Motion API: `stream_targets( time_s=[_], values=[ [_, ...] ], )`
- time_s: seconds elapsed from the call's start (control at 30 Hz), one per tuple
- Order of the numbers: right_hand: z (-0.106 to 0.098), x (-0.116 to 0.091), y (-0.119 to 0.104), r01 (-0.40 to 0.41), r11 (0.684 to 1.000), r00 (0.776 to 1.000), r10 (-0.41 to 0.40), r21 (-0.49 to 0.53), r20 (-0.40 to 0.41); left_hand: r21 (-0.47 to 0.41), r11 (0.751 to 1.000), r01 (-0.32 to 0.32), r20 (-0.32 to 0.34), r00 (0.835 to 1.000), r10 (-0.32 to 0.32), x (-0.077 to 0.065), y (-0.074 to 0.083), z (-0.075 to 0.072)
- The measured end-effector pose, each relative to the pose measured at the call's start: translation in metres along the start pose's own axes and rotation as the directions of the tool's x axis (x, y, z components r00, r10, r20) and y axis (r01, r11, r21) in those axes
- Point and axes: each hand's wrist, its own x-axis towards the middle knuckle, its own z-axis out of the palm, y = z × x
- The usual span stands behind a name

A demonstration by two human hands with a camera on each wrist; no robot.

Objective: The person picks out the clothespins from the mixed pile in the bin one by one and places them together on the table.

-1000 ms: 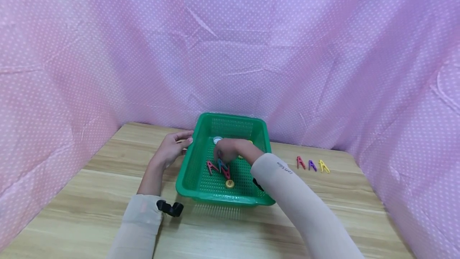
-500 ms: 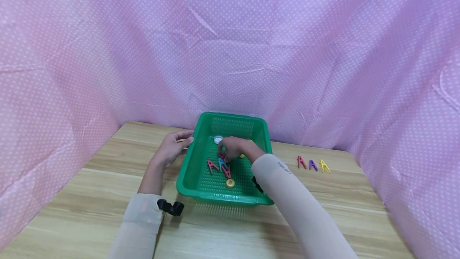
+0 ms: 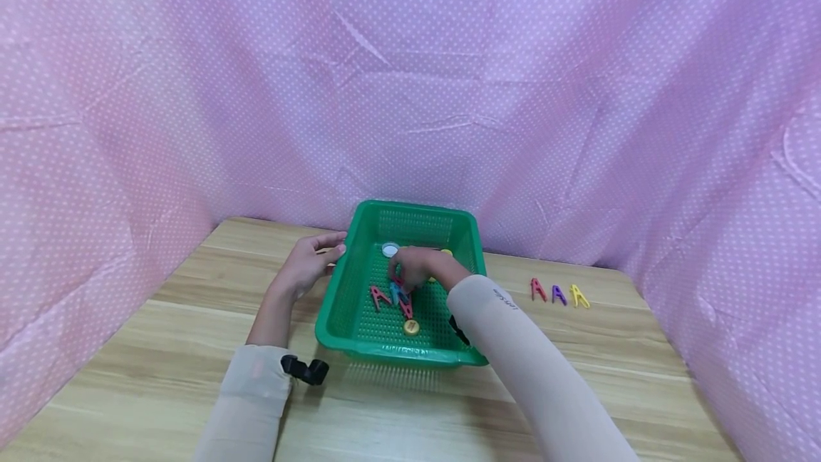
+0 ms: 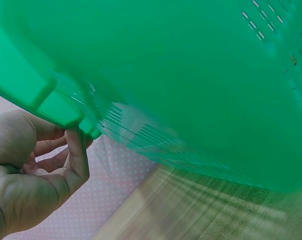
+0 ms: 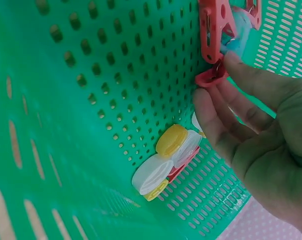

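Note:
A green plastic basket (image 3: 398, 355) stands on the table, tilted toward me. My left hand (image 3: 304, 266) holds its left rim, with fingertips curled at the edge in the left wrist view. Inside the basket, my right hand (image 3: 417, 266) pinches a red clothespin (image 5: 212, 76) between thumb and fingers. Right beside it lie a blue clothespin (image 3: 397, 294) and another red clothespin (image 3: 407, 308), overlapping each other. One more red clothespin (image 3: 380, 298) lies to their left. A yellow bottle cap (image 3: 411, 327) sits nearer the front. My right hand covers part of the basket floor in the head view.
On the table right of the basket lie a red clothespin (image 3: 538, 289), a purple clothespin (image 3: 559, 296) and a yellow clothespin (image 3: 580, 296) in a row. Farther inside the basket are a white cap (image 3: 390, 250) and several more caps. A pink dotted curtain (image 3: 410, 91) surrounds the table.
My right hand has shifted slightly right, and the red clothespin at its fingertips has come into view. The blue clothespin and the red one beside it have moved a little. My left hand stays put.

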Motion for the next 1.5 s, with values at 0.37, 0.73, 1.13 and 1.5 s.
stream_targets(
  time_s=[0.37,0.73,1.13,1.5],
  values=[
    [-0.001,0.001,0.001,0.032,0.997,0.999,-0.035,-0.072,-0.034,-0.003,1.0,0.003,-0.006,1.0,-0.003,0.001,0.0,0.0],
    [-0.001,0.0,0.003,0.029,0.988,0.997,-0.04,-0.152,-0.069,-0.011,1.0,-0.005,0.0,1.0,0.005,0.001,0.001,0.002],
    [-0.009,-0.004,0.002,0.088,0.991,0.988,-0.1,-0.104,-0.121,-0.002,1.0,0.006,-0.006,1.0,-0.006,-0.001,0.003,0.003],
    [-0.025,-0.017,-0.003,0.195,0.976,0.958,-0.21,-0.092,-0.196,0.001,1.0,0.006,-0.004,1.0,-0.006,-0.002,0.002,0.001]
  ],
)
